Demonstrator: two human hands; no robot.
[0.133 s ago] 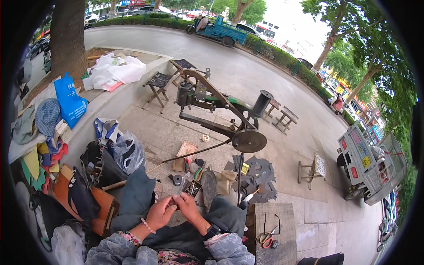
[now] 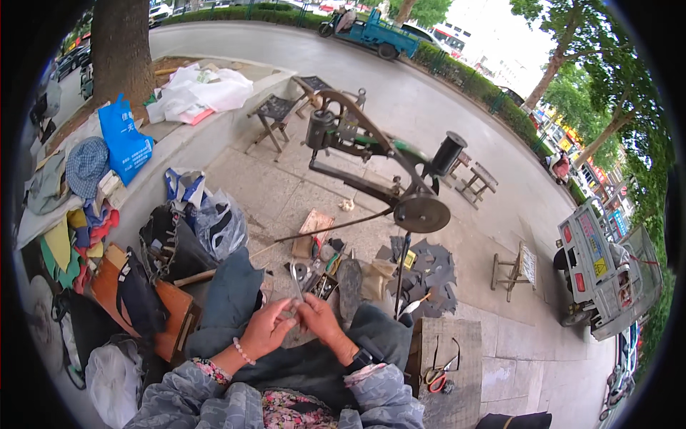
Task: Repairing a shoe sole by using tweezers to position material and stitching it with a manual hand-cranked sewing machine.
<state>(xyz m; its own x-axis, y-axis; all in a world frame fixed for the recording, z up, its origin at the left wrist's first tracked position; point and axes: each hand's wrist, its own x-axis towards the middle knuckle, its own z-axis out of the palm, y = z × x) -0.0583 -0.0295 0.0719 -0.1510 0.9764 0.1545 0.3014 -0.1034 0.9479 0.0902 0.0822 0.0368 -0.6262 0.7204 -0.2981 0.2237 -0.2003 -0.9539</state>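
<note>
My left hand (image 2: 266,330), with a pink bead bracelet at the wrist, and my right hand (image 2: 321,323), with a dark watch, meet fingertip to fingertip above my lap. Both are closed in a pinch. A slim silvery metal piece (image 2: 297,279) sticks up from the fingers, nearest the right ones; its lower end is hidden. Anything small between the left fingers cannot be made out. Beneath the hands lies a dark cloth (image 2: 300,375) over my knees. Just beyond stand a small parts box (image 2: 325,287) and a dark shoe sole (image 2: 349,289).
A hand-cranked sewing machine (image 2: 371,161) stands ahead. Black sheet scraps (image 2: 432,268) lie right of its rod. Red-handled scissors (image 2: 436,379) and glasses rest on a wooden board (image 2: 464,350). At left are bags, an orange wooden box (image 2: 168,314) and a blue bag (image 2: 127,143).
The view has shifted, so the surroundings sit further right and higher. The silvery piece now shows above my fingers, where it was not visible before. Both hands stay close together.
</note>
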